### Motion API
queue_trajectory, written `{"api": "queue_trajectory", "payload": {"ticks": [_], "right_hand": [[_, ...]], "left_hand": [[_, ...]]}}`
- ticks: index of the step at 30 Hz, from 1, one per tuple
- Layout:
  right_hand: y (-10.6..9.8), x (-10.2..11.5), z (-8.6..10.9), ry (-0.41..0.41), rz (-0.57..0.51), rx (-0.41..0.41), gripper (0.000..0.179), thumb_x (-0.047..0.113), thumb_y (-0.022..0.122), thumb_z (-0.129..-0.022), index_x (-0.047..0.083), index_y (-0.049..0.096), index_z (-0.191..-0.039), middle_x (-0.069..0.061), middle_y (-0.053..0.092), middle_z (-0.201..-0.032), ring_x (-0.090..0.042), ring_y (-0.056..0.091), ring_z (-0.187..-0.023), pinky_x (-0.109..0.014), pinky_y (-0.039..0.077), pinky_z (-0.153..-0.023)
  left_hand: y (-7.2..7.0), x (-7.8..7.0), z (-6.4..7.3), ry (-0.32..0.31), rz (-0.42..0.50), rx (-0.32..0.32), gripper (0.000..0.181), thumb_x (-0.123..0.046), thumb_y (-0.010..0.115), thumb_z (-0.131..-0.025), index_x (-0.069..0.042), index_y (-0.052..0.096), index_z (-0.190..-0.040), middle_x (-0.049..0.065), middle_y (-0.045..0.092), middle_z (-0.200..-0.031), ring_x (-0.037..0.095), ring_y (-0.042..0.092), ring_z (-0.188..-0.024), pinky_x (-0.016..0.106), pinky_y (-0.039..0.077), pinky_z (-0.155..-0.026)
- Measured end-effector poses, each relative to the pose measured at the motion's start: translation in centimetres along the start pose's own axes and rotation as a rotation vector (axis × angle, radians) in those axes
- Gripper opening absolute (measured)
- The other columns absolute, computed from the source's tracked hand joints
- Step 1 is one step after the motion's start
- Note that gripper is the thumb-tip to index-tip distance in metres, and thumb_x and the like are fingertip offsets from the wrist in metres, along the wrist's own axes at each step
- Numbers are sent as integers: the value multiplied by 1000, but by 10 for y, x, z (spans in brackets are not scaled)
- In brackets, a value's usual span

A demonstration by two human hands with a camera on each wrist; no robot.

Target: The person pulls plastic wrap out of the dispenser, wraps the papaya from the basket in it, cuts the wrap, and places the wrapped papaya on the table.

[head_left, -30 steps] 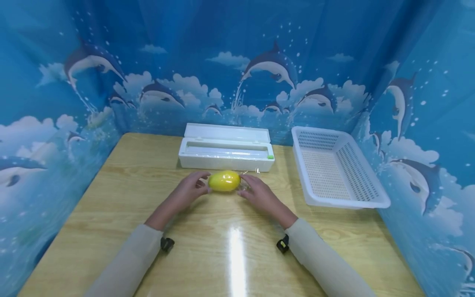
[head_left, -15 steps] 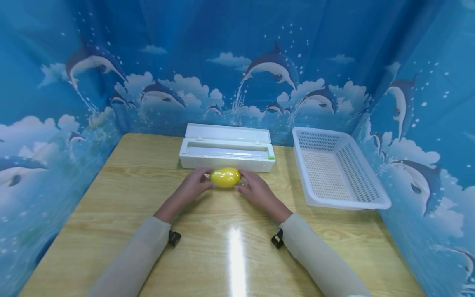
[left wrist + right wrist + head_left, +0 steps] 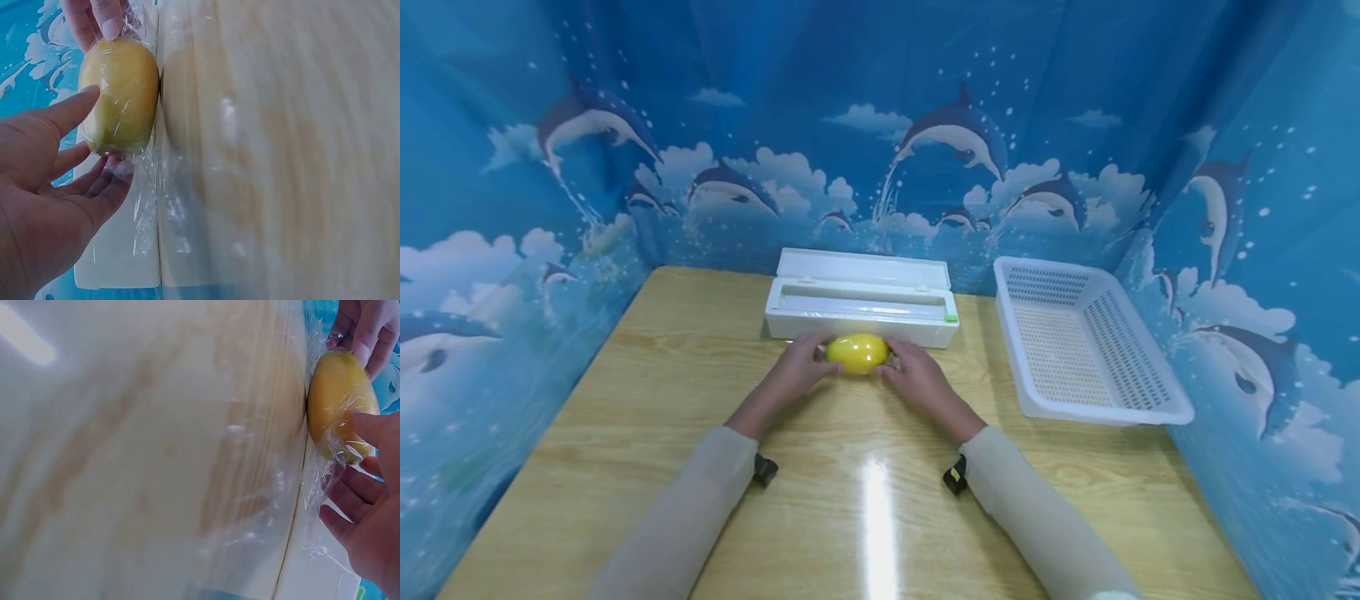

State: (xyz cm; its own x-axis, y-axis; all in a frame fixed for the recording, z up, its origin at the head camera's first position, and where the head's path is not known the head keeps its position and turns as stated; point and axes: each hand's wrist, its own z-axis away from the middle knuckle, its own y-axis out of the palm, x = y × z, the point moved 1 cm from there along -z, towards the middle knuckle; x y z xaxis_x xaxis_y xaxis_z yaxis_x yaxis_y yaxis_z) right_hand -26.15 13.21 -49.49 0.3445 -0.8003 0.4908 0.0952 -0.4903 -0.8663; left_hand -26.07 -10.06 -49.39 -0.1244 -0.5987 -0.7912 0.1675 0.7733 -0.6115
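Note:
A yellow mango (image 3: 857, 354) lies lengthwise between the two hands, wrapped in clear cling film (image 3: 140, 212). The left hand (image 3: 797, 367) grips its left end, thumb on the near side and fingers curled beneath the end in the left wrist view. At the other end, the right hand (image 3: 917, 375) holds the mango the same way, over gathered film (image 3: 340, 447). Just behind the fruit stands a white cling film dispenser box (image 3: 861, 325), its lid (image 3: 862, 267) tipped back and a roll of film inside.
A white perforated basket (image 3: 1030, 367) stands at the right on the wooden table (image 3: 700, 333). A green slider (image 3: 951, 318) sits at the box's right front edge. Blue dolphin-print curtains (image 3: 820, 83) enclose the table at the back and sides.
Both hands have carried the mango a little away from the body, closer to the front of the dispenser box. The box and basket stay in place.

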Motion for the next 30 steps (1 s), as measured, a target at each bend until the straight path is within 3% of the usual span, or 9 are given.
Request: {"api": "queue_trajectory", "payload": {"ticks": [10,18,30], "right_hand": [[1,-1,-4,22,-53,-12,59,32,70,-95,13,50,-147,-10,59,-141,-27,55,-131,-44,43,-113],[0,-3,-6,19,-60,-10,58,32,70,-96,13,50,-146,-9,59,-141,-28,53,-133,-46,41,-114],[-4,-4,-7,-25,-63,-29,62,39,69,-95,15,47,-148,-7,51,-149,-28,44,-141,-48,33,-119]], "left_hand": [[3,-3,-5,-28,-31,-35,52,-20,75,-90,-9,57,-138,11,60,-128,26,58,-110,44,52,-97],[3,-1,-8,9,-54,-58,52,-19,76,-90,-5,57,-137,15,61,-127,30,58,-111,47,51,-99],[4,-8,-2,56,-154,-89,64,-18,76,-90,-3,48,-146,22,46,-149,40,41,-140,54,33,-118]]}}
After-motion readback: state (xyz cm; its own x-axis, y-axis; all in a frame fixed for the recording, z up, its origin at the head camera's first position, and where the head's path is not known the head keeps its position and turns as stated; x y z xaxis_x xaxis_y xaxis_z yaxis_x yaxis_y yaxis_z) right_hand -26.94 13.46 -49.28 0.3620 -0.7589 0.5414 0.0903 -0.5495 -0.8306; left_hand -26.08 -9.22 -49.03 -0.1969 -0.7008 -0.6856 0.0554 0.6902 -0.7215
